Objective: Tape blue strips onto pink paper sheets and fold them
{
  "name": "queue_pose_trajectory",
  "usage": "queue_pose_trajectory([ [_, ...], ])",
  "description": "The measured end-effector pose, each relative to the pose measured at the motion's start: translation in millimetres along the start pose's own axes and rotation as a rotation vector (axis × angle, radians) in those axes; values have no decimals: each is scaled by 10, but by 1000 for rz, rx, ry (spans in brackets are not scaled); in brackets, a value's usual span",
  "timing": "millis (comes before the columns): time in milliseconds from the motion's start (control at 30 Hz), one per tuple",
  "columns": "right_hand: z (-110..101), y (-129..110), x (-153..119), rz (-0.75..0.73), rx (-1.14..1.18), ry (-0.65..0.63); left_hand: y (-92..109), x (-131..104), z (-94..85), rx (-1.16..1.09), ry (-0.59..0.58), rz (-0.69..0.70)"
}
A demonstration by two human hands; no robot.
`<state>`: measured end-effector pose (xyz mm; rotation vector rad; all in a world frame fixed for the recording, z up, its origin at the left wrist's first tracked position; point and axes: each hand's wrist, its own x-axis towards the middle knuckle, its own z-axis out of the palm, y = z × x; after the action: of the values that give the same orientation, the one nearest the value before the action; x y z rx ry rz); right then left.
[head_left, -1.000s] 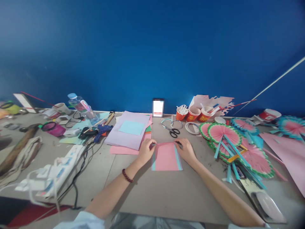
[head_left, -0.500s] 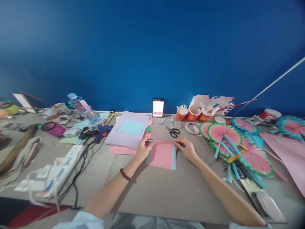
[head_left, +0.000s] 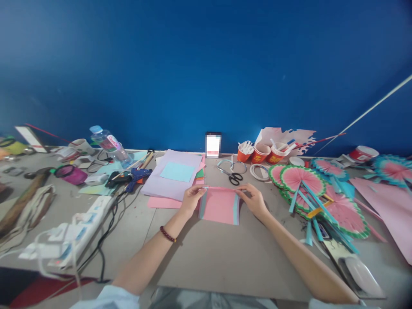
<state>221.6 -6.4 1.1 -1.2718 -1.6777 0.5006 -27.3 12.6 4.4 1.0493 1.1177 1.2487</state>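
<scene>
A pink sheet of paper (head_left: 220, 207) with light-blue bands along its left and right sides lies in front of me. Its far edge is folded into a narrow strip. My left hand (head_left: 192, 198) pinches the left end of that strip between thumb and fingers. At the strip's right end my right hand (head_left: 253, 198) pinches it in the same way. Beyond the paper lie black-handled scissors (head_left: 236, 177), touched by neither hand. Left of the sheet is a stack of lilac paper (head_left: 154, 184) with a light-blue sheet (head_left: 177, 171) on top.
Several pink paper fans (head_left: 302, 182) with green edges lie at right, near a computer mouse (head_left: 362, 274). Red paper cups (head_left: 261, 153) and a phone (head_left: 213, 146) stand by the wall. At left are a power strip (head_left: 86, 231), a glue gun (head_left: 138, 178) and a bottle (head_left: 111, 143).
Both hands keep their pinch on the folded far edge. The left hand has shifted slightly left, and the sheet's near edge has moved a little away from me.
</scene>
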Motion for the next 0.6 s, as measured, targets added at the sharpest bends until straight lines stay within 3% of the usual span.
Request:
queue_pose_trajectory([
  [433, -63, -46, -57, -275, -229, 78, -41, 26, -40, -45, -33, -34],
  [533, -85, -77, -80, -335, -259, 116, 31, 19, -48, 6, -70, 22],
  [600, -98, -115, -88, -382, -265, 150, 101, -14, -41, 112, -19, 155],
])
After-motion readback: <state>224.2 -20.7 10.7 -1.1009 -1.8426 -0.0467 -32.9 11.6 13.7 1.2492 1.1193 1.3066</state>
